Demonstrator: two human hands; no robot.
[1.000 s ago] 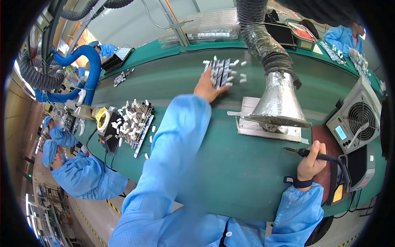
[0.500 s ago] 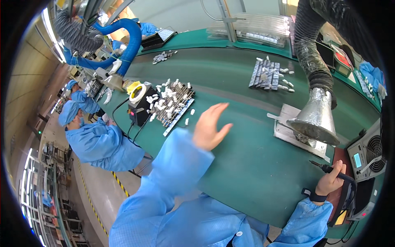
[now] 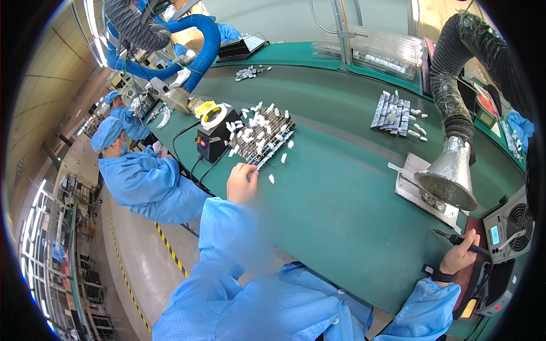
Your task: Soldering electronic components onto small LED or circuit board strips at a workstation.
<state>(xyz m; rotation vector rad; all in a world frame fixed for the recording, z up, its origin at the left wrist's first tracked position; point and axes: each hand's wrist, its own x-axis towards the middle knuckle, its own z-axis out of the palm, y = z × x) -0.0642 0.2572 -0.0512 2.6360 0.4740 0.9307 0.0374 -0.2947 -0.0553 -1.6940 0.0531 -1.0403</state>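
Observation:
My left hand (image 3: 242, 183) is closed at the near end of a narrow circuit board strip (image 3: 273, 152), fingers curled over it. The strip lies along the edge of a pile of similar boards (image 3: 250, 149) scattered with small white connectors (image 3: 263, 129). Some fingertips are hidden from this view. A soldering iron (image 3: 462, 241) is gripped in my right hand (image 3: 458, 257), its tip pointing left over the bench. Near that tip lies a pale metal plate (image 3: 405, 183), partly covered by the metal fume hood (image 3: 449, 177).
Another group of boards with white connectors (image 3: 392, 113) lies farther back on the green bench (image 3: 335, 216). Left of the pile stands a black device with a round opening (image 3: 215, 129). The soldering station (image 3: 503, 227) is at the right. Co-workers in blue (image 3: 142, 176) sit at the left.
My left hand has moved left and slightly down from above the bench to the near board strip and closed on it. The right hand still holds the soldering iron. The view has shifted.

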